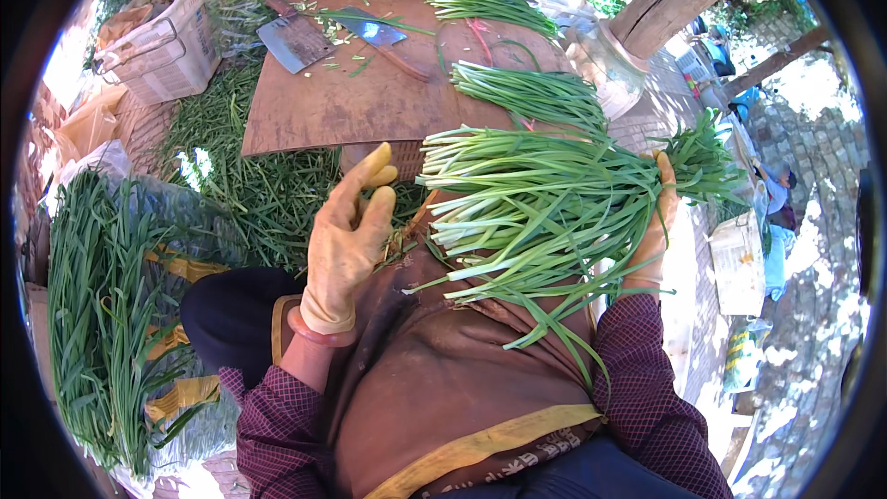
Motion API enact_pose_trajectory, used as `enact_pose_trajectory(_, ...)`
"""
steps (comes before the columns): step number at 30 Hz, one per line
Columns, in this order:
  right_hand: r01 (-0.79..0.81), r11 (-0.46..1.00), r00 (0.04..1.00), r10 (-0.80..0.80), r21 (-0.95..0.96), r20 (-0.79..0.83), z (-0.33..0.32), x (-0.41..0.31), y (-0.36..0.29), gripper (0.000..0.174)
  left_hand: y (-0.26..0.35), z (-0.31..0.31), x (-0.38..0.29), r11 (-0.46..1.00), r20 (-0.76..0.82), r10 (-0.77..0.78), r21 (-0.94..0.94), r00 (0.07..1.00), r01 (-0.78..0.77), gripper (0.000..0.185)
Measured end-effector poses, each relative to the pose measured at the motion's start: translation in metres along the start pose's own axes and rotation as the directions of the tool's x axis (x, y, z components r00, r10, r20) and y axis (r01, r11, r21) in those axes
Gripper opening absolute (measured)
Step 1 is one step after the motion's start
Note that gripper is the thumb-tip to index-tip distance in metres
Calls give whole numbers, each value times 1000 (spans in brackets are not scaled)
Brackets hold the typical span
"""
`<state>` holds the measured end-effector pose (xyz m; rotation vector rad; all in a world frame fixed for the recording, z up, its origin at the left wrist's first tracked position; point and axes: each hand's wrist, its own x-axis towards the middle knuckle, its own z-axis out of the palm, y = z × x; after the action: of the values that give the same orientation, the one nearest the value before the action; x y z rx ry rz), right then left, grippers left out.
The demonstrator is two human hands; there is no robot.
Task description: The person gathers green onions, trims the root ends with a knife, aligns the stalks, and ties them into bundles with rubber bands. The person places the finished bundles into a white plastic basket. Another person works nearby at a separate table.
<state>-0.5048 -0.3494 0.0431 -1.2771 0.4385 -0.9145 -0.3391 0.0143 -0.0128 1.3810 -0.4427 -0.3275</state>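
Note:
My right hand [653, 232], in a pale rubber glove, is closed around the leafy end of a large bunch of garlic chives [533, 201]. The bunch lies sideways above my lap, its white stem ends fanned toward the left. Some loose leaves hang down over the brown apron [457, 374]. My left hand [343, 242], gloved too, is raised to the left of the stem ends with its fingers apart and nothing in it. Beyond the held bunch, two smaller bunches lie on the wooden table, a nearer one [530, 97] and a farther one [492, 5].
A cleaver [294, 41] and a knife [374, 31] lie on the table [312, 111] among cut bits and red ties [480, 38]. More chives [97, 312] are heaped at left. Trimmings [242, 201] cover the ground near a plastic crate [163, 48]. A wooden post [679, 0] rises right.

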Motion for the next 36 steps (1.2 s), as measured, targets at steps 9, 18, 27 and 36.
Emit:
enact_pose_trajectory(9, 59, 998, 998, -59, -37, 8, -2, 3, 2, 39, -13, 28, 7, 955, 114, 57, 282, 992, -87, 40)
enact_pose_trajectory(18, 96, 991, 995, -92, -97, 44, 7, -4, -2, 41, 24, 12, 18, 963, -48, 25, 269, 999, -11, 30)
enact_pose_trajectory(27, -9, 1000, 1000, 9, 7, 27, 17, -3, -7, 40, 21, 26, 27, 626, 347, 379, 587, 858, -514, 35)
enact_pose_trajectory(36, -106, 984, 993, 112, 140, -39, 34, -5, -15, 24, 8, 32, 16, 890, 203, 227, 353, 953, -287, 19)
